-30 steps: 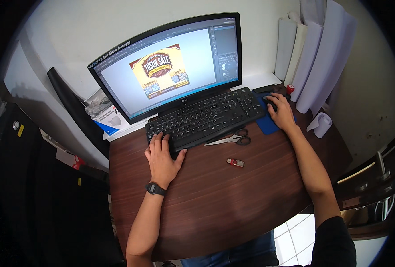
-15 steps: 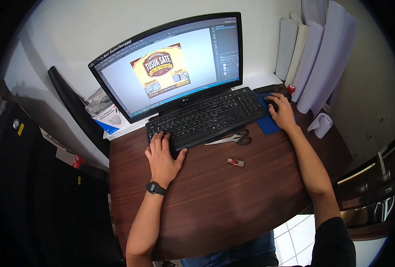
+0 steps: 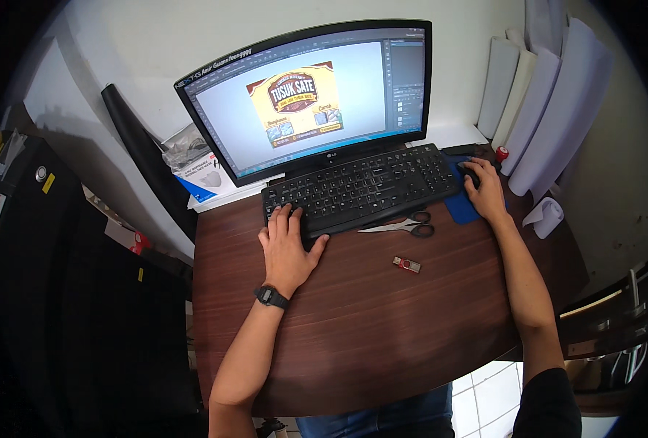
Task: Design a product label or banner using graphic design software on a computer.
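My left hand [image 3: 291, 248] rests at the lower left corner of the black keyboard [image 3: 360, 186], its fingers spread over the keys and the thumb out to the side. A black watch is on that wrist. On the blue mouse pad [image 3: 461, 209] to the right, my right hand [image 3: 487, 193] is curved over a black computer mouse [image 3: 470, 175], which its fingers partly hide. Behind the keyboard stands a monitor [image 3: 371, 95], showing a yellow and brown banner design in an editing window. Scissors [image 3: 404, 225] lie just below the keyboard, and a red and silver USB stick [image 3: 407, 265] lies nearer me.
Tall rolls of paper [image 3: 532, 109] lean against the wall at the right, with a small paper roll [image 3: 544, 217] and a red-topped stamp [image 3: 501, 153] near them. A white and blue box [image 3: 203, 179] sits left of the monitor. Black cabinets [image 3: 83, 292] stand left of the desk [image 3: 353, 328].
The view has turned slightly, so the desk and monitor sit further right in the picture. Both hands keep their places on the keyboard and the mouse.
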Motion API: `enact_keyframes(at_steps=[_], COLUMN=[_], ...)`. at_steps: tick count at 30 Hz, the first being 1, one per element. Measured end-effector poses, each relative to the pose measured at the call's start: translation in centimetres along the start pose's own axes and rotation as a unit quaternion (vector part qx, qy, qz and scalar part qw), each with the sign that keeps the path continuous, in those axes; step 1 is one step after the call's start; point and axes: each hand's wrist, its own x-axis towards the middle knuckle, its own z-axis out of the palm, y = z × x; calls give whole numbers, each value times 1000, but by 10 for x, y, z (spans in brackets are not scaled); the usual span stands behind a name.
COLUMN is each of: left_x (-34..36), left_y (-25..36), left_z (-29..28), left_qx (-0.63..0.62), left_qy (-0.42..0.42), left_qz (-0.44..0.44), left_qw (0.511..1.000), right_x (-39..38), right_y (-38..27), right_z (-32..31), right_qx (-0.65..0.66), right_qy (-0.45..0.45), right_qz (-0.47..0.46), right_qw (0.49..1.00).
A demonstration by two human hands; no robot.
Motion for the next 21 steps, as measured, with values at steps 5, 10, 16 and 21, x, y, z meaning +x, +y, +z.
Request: enact_keyframes(at_steps=[5, 10, 16, 21], left_x=[0, 0, 0, 1], left_y=[0, 0, 0, 2], left_z=[0, -1, -3, -2], left_qx=[-7, -10, -9, -9], left_qy=[-6, -5, -6, -7], left_qz=[2, 1, 1, 1], left_qw=[1000, 1000, 1000, 1000], right_x=[0, 1, 1, 0], right_y=[0, 2, 1, 1], right_z=[0, 1, 1, 1], right_qx=[-6, 1, 1, -1], right_qy=[3, 5, 6, 12], right_qz=[4, -5, -6, -6], right_qw=[1000, 1000, 1000, 1000])
